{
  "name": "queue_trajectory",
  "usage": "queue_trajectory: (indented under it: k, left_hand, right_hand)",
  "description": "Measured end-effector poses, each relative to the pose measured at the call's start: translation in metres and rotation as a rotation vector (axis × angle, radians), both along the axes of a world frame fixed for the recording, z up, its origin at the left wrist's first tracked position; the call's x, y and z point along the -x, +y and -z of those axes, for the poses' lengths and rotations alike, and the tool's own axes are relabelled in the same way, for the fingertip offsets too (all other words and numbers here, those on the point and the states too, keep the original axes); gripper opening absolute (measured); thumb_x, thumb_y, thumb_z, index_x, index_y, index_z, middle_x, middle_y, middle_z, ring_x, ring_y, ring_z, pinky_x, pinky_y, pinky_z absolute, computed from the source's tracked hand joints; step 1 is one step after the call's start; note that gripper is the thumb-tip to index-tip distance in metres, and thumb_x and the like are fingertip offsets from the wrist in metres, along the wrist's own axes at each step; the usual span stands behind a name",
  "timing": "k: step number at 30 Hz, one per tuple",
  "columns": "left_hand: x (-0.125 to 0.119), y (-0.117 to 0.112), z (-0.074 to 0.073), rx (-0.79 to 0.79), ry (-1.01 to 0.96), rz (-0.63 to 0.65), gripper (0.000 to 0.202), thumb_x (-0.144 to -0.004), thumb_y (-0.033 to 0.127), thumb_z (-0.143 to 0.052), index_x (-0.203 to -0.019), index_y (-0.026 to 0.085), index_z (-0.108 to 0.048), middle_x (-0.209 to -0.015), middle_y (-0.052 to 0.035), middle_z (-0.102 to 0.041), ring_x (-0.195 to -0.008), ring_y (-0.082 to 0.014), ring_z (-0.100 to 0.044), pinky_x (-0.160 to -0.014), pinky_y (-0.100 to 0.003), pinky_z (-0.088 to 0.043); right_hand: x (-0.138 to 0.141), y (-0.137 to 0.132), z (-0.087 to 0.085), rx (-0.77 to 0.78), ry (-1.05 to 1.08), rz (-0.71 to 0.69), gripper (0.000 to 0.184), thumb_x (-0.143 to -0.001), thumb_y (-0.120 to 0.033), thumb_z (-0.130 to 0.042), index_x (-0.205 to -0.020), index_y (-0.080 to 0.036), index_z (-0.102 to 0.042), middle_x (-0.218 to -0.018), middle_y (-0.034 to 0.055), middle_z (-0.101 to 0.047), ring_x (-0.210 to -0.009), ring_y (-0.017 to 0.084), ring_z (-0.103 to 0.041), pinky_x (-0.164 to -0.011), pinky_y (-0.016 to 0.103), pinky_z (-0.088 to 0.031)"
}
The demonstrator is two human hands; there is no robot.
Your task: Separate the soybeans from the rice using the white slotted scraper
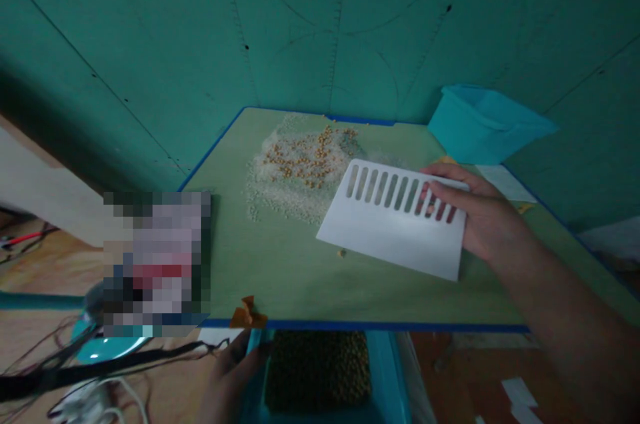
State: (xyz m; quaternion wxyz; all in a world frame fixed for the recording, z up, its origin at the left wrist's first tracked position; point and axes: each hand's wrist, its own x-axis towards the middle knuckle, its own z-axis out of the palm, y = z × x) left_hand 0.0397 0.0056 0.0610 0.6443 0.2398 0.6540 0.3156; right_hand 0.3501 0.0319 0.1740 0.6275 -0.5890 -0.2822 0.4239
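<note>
- Right hand (480,214) is closed on the slotted scraper (390,231) at its right end, guessing so the long edge stays free
- Left hand (233,371) is half-curled at the tub's (397,371) left rim, maybe steadying it; too dark to tell if it's gripping
- Pile (300,174) sits far-left of the scraper
- Bin's (480,134) far right on the table (290,271), likely out of the way

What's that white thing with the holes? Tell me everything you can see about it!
The white plate is flat, smooth and slightly shiny, like plastic. It has four sides, one slanted, and a row of rounded slots along its far edge. The right hand grips its right end, and fingers show through some slots. It's over the green table, beside the pale grains; I can't tell whether it touches them.
</note>
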Motion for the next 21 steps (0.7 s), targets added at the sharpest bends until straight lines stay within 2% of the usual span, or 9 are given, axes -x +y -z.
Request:
queue_trajectory:
  k: [3,6,11,14,17,21]
  left_hand:
    - [-0.002,-0.001,-0.001,0.022,0.021,-0.057,0.027,-0.042,0.024,-0.079,-0.065,0.025,-0.064,-0.039,0.0067,-0.065,-0.037,-0.0179,-0.058,-0.045,-0.025,-0.048]
    - [-0.004,-0.002,0.000,0.033,0.021,-0.092,0.024,-0.044,0.021,-0.076,-0.064,0.025,-0.063,-0.039,0.0082,-0.064,-0.036,-0.0157,-0.057,-0.046,-0.024,-0.047]
    - [-0.004,-0.005,-0.003,-0.007,0.110,-0.114,0.025,-0.046,0.023,-0.077,-0.066,0.026,-0.063,-0.042,0.0088,-0.066,-0.043,-0.0169,-0.062,-0.045,-0.023,-0.047]
    - [-0.005,-0.006,-0.006,0.035,0.052,-0.059,0.024,-0.049,0.027,-0.078,-0.068,0.027,-0.063,-0.042,0.0085,-0.065,-0.045,-0.0184,-0.062,-0.047,-0.024,-0.048]
    - [-0.004,-0.006,-0.006,0.036,-0.009,-0.015,0.024,-0.051,0.029,-0.077,-0.070,0.026,-0.062,-0.045,0.0083,-0.067,-0.043,-0.0169,-0.061,-0.046,-0.023,-0.048]
    - [0.002,-0.007,0.001,0.049,0.006,0.021,0.023,-0.056,0.030,-0.075,-0.076,0.026,-0.063,-0.045,0.0083,-0.066,-0.042,-0.0175,-0.060,-0.045,-0.025,-0.048]
  right_hand:
    - [-0.001,-0.001,0.000,0.013,0.020,-0.045,0.026,-0.054,-0.024,-0.077,-0.078,-0.022,-0.066,-0.063,-0.0013,-0.066,-0.048,0.009,-0.056,-0.047,0.021,-0.045]
    - [-0.002,-0.001,0.000,0.001,0.011,-0.074,0.025,-0.056,-0.024,-0.076,-0.079,-0.024,-0.065,-0.064,-0.0022,-0.066,-0.049,0.009,-0.056,-0.047,0.021,-0.044]
    - [-0.002,0.000,0.001,-0.001,0.016,-0.124,0.024,-0.058,-0.023,-0.075,-0.079,-0.024,-0.064,-0.064,-0.0025,-0.066,-0.049,0.009,-0.057,-0.048,0.021,-0.046]
    - [0.000,-0.001,0.001,-0.003,0.041,-0.173,0.024,-0.058,-0.022,-0.075,-0.078,-0.023,-0.063,-0.063,-0.0029,-0.065,-0.048,0.008,-0.057,-0.047,0.020,-0.046]
    - [0.002,-0.005,0.002,-0.001,0.062,-0.274,0.023,-0.059,-0.021,-0.074,-0.079,-0.022,-0.063,-0.065,-0.0031,-0.065,-0.050,0.007,-0.058,-0.048,0.018,-0.046]
    - [0.005,-0.011,0.001,0.039,0.058,-0.479,0.020,-0.061,-0.020,-0.073,-0.079,-0.021,-0.063,-0.063,-0.0036,-0.065,-0.048,0.007,-0.057,-0.044,0.017,-0.044]
